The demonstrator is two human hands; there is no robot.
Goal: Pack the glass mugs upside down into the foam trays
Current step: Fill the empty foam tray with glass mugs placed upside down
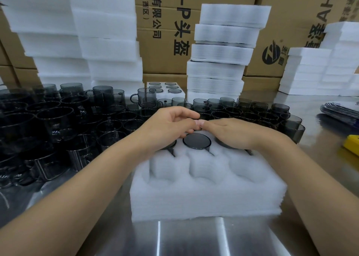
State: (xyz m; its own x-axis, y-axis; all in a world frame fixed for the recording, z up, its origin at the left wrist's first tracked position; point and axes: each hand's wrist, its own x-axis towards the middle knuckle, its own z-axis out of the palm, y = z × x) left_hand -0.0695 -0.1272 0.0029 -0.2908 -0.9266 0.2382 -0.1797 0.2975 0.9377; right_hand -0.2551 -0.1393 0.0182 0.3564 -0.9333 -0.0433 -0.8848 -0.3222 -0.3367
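Roughly half filled: white foam tray (204,193) holds 3 inverted smoky glass mugs (196,140), 3 near pockets (202,168) empty. Left grip (171,122) curled, hold unclear; right grip (231,133) spread flat.

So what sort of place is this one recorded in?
Probably a warehouse or factory packing station: stacked printed cardboard cartons behind, piles of white foam trays, and dozens of smoky glass mugs crowding a steel table.

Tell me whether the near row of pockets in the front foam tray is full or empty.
Empty: the near pockets show only white foam; the row behind holds inverted mugs.
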